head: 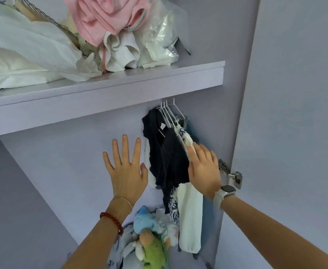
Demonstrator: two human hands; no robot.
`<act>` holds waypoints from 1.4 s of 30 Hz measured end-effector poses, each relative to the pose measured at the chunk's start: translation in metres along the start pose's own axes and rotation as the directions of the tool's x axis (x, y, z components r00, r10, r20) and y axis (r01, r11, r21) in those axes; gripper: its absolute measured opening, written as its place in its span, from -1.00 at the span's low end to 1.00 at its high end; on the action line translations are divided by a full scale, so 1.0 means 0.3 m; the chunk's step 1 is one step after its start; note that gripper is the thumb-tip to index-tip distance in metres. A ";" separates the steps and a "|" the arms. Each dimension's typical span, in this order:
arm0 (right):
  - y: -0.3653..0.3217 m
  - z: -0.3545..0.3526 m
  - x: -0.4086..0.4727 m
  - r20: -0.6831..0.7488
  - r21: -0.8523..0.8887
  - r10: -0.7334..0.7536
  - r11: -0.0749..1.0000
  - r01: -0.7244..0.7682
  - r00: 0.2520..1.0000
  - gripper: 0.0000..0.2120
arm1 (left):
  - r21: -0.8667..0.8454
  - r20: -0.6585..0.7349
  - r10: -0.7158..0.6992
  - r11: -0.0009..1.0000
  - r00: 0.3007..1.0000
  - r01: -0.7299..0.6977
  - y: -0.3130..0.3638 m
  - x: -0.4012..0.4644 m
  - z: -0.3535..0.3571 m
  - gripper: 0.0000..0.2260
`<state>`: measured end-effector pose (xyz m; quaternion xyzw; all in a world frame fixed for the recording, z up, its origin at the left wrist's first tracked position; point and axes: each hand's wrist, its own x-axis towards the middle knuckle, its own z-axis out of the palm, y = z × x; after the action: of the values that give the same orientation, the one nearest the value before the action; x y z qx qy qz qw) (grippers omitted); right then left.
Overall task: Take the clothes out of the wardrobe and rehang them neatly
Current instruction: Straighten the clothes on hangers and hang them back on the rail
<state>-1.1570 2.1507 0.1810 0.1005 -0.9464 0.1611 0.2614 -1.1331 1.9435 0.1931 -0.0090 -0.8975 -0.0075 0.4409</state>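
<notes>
Clothes hang in a tight bunch under the smooth lilac shelf, on thin white wire hangers whose hooks disappear behind the shelf's front edge. Foremost below the shelf is a limp, dark navy garment with a small white tag near its collar; just beside it, toward the wardrobe's side wall, are a white cloth with a blue print and a long, soft cream piece that falls lowest.

The left hand is spread wide, fingers straight and apart, held up below the shelf and just beside the navy garment, gripping nothing. The right hand, blurred, has its fingers extended flat against the far edge of the hanging bunch; a white watch with a rounded square face sits on that wrist. A red bead bracelet and a fine chain circle the left wrist.

On top of the shelf lie a crumpled pink fabric, a ribbed white cloth, crinkled clear plastic and a big white bag. Far below the shelf, plush toys, one blue and one green, rest on a heap of pale laundry. A metal hinge is fixed to the side wall beneath the shelf.
</notes>
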 end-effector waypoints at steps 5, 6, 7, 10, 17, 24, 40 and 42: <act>0.141 -0.023 -0.386 0.133 -0.071 0.267 0.963 -0.259 0.955 -0.49 | -0.245 0.347 0.153 0.967 0.925 -0.068 0.156 -0.289 0.099 -0.46; 0.161 -0.038 -0.484 0.158 -0.069 0.348 0.937 -0.342 0.924 -0.46 | -0.302 0.397 0.204 0.950 0.895 -0.082 0.201 -0.350 0.106 -0.46; 0.177 -0.053 -0.582 0.173 -0.075 0.431 0.902 -0.425 0.885 -0.42 | -0.362 0.438 0.263 0.927 0.860 -0.099 0.251 -0.404 0.106 -0.46; 0.193 -0.122 -0.884 0.176 -0.139 0.646 0.763 -0.631 0.743 -0.40 | -0.511 0.509 0.451 0.844 0.733 -0.165 0.416 -0.586 0.073 -0.46; 0.172 -0.389 -1.520 0.050 -0.221 0.961 0.275 -0.936 0.270 -0.51 | -0.819 0.395 0.878 0.470 0.269 -0.330 0.815 -0.900 -0.241 -0.52; 0.056 -0.643 -2.072 -0.223 -0.114 0.961 -0.193 -0.975 -0.164 -0.53 | -0.918 0.005 0.990 -0.052 -0.141 -0.394 1.207 -1.237 -0.657 -0.54; 0.110 -0.842 -3.225 -0.157 0.312 0.623 -0.705 -0.637 -0.766 -0.66 | -0.888 -0.129 0.714 -0.393 -0.689 -0.240 1.625 -2.185 -1.140 -0.52; 0.158 -0.847 -3.313 -0.125 0.310 0.639 -0.702 -0.642 -0.759 -0.68 | -0.874 -0.090 0.647 -0.416 -0.757 -0.251 1.619 -2.266 -1.148 -0.50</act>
<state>-0.2144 2.3908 -0.1489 -0.8664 -0.3774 0.3103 0.1031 -0.4342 2.4151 -0.1320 -0.8304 -0.4435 0.1701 -0.2912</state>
